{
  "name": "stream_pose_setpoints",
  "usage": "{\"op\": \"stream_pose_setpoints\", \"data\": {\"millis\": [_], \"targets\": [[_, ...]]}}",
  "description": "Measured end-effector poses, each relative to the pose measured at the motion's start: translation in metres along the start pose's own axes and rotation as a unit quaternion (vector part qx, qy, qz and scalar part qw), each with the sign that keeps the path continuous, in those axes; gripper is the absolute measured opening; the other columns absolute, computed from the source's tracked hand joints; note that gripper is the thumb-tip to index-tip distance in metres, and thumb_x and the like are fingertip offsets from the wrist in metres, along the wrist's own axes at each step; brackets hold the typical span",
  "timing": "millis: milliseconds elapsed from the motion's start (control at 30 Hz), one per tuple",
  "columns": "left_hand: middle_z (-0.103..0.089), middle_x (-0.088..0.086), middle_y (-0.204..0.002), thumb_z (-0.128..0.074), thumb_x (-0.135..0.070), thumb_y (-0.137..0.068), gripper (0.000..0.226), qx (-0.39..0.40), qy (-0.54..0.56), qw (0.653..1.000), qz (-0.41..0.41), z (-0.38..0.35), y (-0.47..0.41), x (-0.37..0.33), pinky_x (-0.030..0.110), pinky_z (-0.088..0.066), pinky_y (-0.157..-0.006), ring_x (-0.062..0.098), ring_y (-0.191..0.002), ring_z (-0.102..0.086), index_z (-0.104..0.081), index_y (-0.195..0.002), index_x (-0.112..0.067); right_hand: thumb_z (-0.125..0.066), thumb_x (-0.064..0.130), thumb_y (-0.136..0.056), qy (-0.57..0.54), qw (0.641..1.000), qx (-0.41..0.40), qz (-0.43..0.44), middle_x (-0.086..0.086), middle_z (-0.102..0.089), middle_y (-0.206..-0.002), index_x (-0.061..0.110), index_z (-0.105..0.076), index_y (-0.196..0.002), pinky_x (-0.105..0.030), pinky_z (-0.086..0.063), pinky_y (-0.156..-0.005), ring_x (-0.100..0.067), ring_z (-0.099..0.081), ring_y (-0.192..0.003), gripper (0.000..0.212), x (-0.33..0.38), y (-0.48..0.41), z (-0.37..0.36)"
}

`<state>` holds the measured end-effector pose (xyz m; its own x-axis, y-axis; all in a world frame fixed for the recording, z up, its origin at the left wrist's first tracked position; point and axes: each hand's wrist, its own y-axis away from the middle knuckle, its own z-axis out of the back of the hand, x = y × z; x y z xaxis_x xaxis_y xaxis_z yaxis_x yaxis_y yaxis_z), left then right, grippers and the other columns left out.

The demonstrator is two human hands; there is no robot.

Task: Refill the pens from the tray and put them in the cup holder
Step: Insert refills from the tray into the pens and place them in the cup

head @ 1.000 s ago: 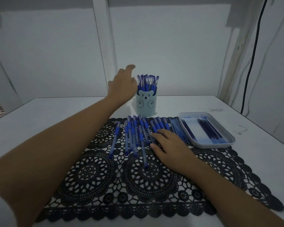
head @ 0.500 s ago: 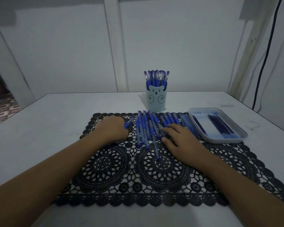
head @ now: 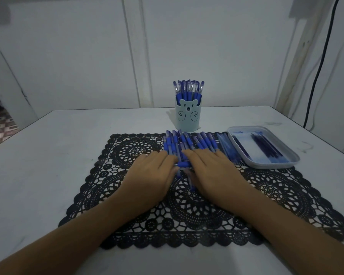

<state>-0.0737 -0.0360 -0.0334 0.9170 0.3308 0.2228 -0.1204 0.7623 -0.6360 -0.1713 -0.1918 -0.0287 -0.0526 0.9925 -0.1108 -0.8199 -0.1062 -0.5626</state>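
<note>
Several blue pens (head: pixel 189 142) lie side by side on a black lace mat (head: pixel 187 207). My left hand (head: pixel 153 172) is curled over their left end, with a blue pen (head: pixel 184 165) held crosswise at its fingertips. My right hand (head: pixel 211 169) lies flat on the row, fingers spread, its thumb close to that pen. Behind the row stands a pale blue bear cup holder (head: pixel 188 120) full of upright pens. A white tray (head: pixel 293 158) at the right holds dark refills (head: pixel 264 145).
Clear empty pen tubes (head: pixel 227 148) lie between the pen row and the tray. The white table (head: pixel 48 155) ends at a wall behind the cup. A black cable (head: pixel 316 80) hangs at the far right. A patterned floor shows at the left.
My left hand came down from the cup holder to the mat, closed on the leftmost pen and moved right to meet my right hand. My right hand stayed on the row.
</note>
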Motion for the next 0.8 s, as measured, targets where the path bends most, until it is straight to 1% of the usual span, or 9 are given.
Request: {"op": "stream_pose_setpoints", "data": {"millis": [100,167,267,400,467,533,633,733,800], "targets": [[-0.059,0.002,-0.076,-0.041,-0.024,-0.093,0.027,0.000,0.013,1.000,-0.013,0.000,-0.004,-0.003,0.026,-0.040,-0.054,0.014,-0.060,-0.047,-0.063,-0.093,-0.008,-0.044,0.025,-0.086,-0.023,0.999,0.013,0.027,0.000,-0.059,-0.064,0.011,-0.059,-0.083,-0.027,-0.044,-0.040,-0.015,-0.051,-0.049,0.021,-0.004,0.002,0.000],[-0.058,0.001,-0.076,-0.040,-0.025,-0.094,0.028,0.013,0.021,1.000,-0.017,0.003,-0.003,-0.002,0.024,-0.037,-0.055,0.013,-0.060,-0.046,-0.063,-0.093,-0.010,-0.044,0.027,-0.084,-0.019,0.999,0.027,0.029,0.005,-0.053,-0.053,0.015,-0.056,-0.077,-0.023,-0.032,-0.031,-0.010,-0.039,-0.037,0.018,-0.004,0.001,0.006],[-0.057,0.000,-0.075,-0.038,-0.025,-0.094,0.028,0.023,0.025,0.999,-0.019,0.008,-0.002,-0.003,0.023,-0.033,-0.058,0.013,-0.061,-0.045,-0.063,-0.093,-0.010,-0.035,0.035,-0.086,0.000,0.998,0.034,0.046,0.006,-0.044,-0.042,0.019,-0.054,-0.078,-0.021,-0.025,-0.028,-0.010,-0.028,-0.030,0.026,-0.005,0.002,0.013],[-0.057,0.001,-0.077,-0.040,-0.023,-0.094,0.027,0.020,0.024,0.999,-0.015,0.010,-0.001,-0.003,0.024,-0.036,-0.058,0.013,-0.062,-0.046,-0.062,-0.095,-0.009,-0.034,0.045,-0.090,-0.011,0.998,0.034,0.042,0.006,-0.043,-0.040,0.023,-0.057,-0.083,-0.021,-0.030,-0.029,-0.011,-0.035,-0.029,0.033,-0.011,0.003,0.019],[-0.058,0.002,-0.076,-0.041,-0.022,-0.094,0.026,0.013,0.031,0.999,-0.001,0.009,0.000,-0.002,0.026,-0.039,-0.056,0.014,-0.061,-0.048,-0.062,-0.094,-0.008,-0.031,0.052,-0.090,-0.012,0.998,0.054,0.006,0.008,-0.049,-0.045,0.026,-0.057,-0.089,-0.019,-0.031,-0.032,-0.007,-0.040,-0.034,0.037,-0.008,0.001,0.022],[-0.057,0.001,-0.074,-0.042,-0.020,-0.093,0.025,0.005,0.060,0.997,0.039,0.007,0.000,0.000,0.027,-0.041,-0.054,0.014,-0.060,-0.047,-0.062,-0.094,-0.006,-0.027,0.054,-0.091,-0.049,0.994,0.074,-0.058,0.010,-0.055,-0.060,0.027,-0.047,-0.101,-0.020,-0.037,-0.043,-0.004,-0.049,-0.049,0.035,-0.008,0.000,0.027],[-0.054,-0.002,-0.071,-0.042,-0.020,-0.091,0.024,-0.007,0.122,0.985,0.125,0.007,-0.001,0.006,0.017,-0.034,-0.053,0.012,-0.058,-0.045,-0.061,-0.092,-0.005,-0.030,0.032,-0.096,-0.146,0.978,0.086,-0.122,0.007,-0.052,-0.093,0.020,-0.046,-0.110,-0.022,-0.036,-0.066,-0.008,-0.051,-0.078,0.024,-0.017,0.006,0.028],[-0.053,-0.005,-0.072,-0.041,-0.021,-0.090,0.025,-0.010,0.130,0.980,0.148,0.008,-0.001,0.006,0.010,-0.027,-0.054,0.010,-0.059,-0.045,-0.060,-0.093,-0.006,-0.039,0.020,-0.096,-0.141,0.981,0.086,-0.101,0.000,-0.045,-0.109,0.012,-0.053,-0.119,-0.015,-0.033,-0.077,-0.013,-0.050,-0.092,0.028,-0.017,0.006,0.021],[-0.053,-0.005,-0.073,-0.041,-0.022,-0.090,0.025,-0.012,0.127,0.981,0.147,0.007,-0.001,0.005,0.015,-0.029,-0.055,0.010,-0.061,-0.046,-0.060,-0.093,-0.007,-0.047,0.022,-0.093,-0.101,0.985,0.105,-0.089,-0.004,-0.051,-0.112,0.011,-0.052,-0.126,-0.024,-0.039,-0.085,-0.019,-0.049,-0.101,0.034,-0.016,0.006,0.011]]}}
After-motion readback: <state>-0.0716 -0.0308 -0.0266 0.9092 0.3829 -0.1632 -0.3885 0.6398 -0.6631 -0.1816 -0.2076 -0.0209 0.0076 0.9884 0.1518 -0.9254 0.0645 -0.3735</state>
